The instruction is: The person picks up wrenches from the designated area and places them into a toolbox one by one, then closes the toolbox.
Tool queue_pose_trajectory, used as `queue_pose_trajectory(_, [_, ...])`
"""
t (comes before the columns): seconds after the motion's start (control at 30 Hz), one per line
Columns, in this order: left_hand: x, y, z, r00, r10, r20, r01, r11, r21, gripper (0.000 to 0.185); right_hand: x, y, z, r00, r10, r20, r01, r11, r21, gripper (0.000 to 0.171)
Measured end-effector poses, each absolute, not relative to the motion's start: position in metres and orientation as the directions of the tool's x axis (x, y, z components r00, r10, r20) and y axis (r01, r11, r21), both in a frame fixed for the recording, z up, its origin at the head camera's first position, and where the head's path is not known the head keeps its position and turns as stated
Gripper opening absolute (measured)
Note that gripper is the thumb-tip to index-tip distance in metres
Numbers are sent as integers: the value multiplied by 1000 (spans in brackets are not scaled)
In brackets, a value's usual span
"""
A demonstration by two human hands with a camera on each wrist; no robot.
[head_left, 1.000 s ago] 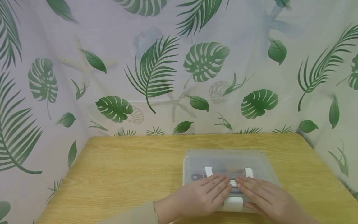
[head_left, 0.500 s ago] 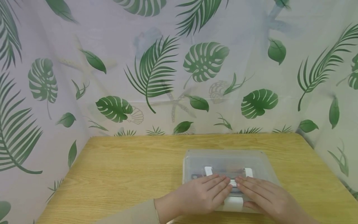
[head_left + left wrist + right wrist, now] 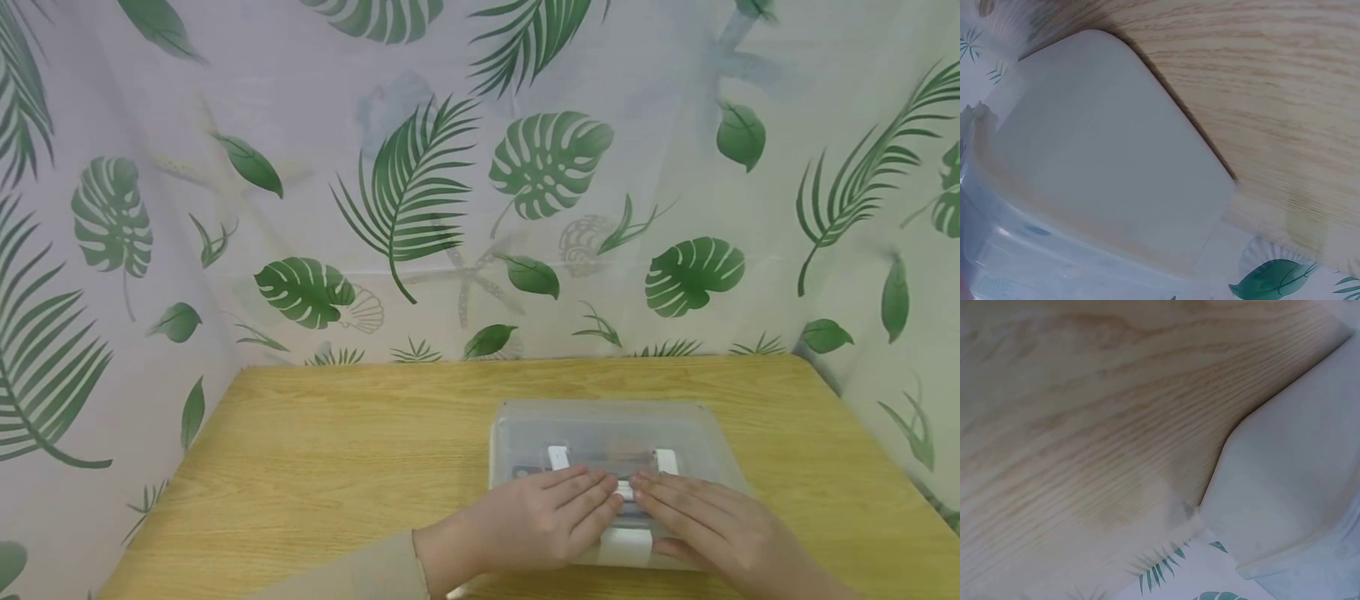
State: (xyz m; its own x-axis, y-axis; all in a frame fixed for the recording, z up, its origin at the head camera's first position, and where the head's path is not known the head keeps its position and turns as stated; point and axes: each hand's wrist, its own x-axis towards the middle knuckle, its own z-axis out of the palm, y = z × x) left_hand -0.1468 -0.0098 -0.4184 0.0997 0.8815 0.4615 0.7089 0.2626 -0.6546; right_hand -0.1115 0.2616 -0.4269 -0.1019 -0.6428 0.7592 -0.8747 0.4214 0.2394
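Resting flat on lid of clear plastic box (image 3: 600, 425): left hand (image 3: 543, 521) and right hand (image 3: 708, 529), side by side, fingertips nearly meeting over the lid's middle. Fingers of both straight and together, pressed down on the lid, curled round nothing. Box sitting on wooden table (image 3: 337, 450), right of centre, toward near edge. Lid translucent, rounded corners; white handle brackets (image 3: 558, 457) showing just beyond the fingertips, handle bar between them mostly covered by the hands. White latch (image 3: 624, 546) on near side, wedged between the two palms. Contents only dimly visible through the lid, dark shapes, cannot tell what. Beige sleeve (image 3: 360, 575) on left forearm at bottom edge.

Left wrist view: frosted lid corner (image 3: 1104, 156) filling most of frame, table grain (image 3: 1272, 94) beyond, hand itself out of view. Right wrist view: other lid corner (image 3: 1297, 481) at right, table (image 3: 1085, 425) taking up the rest, blurred.

Surroundings: leaf-print curtain (image 3: 480, 183) closing off back and both sides of table. Nothing between hands and box.
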Motion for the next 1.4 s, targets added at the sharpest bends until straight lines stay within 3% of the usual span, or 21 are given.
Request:
queue_pose_trajectory(0.17, [-148,-10,-419,94,878,470,718,267,-642,27,-112,261,-425,-79,-629,773,-879,410,244,46])
queue_pose_trajectory(0.4, [-147,-10,-412,83,913,400,707,229,-669,31,-109,259,-422,-122,-632,766,-883,422,207,48])
queue_pose_trajectory(0.53, [-146,-10,-409,89,924,372,707,205,-677,32,-109,258,-420,-111,-634,765,-883,417,218,47])
queue_pose_trajectory(0.83, [-145,-9,-409,83,912,401,719,224,-658,32,-111,260,-424,-100,-634,767,-884,410,224,50])
queue_pose_trajectory(1.13, [-141,-7,-416,23,894,446,741,284,-608,32,-111,251,-418,-45,-620,783,-876,401,267,51])
queue_pose_trajectory(1.4, [-131,-6,-418,-92,872,480,802,351,-483,31,-106,253,-422,-102,-623,776,-872,431,232,53])
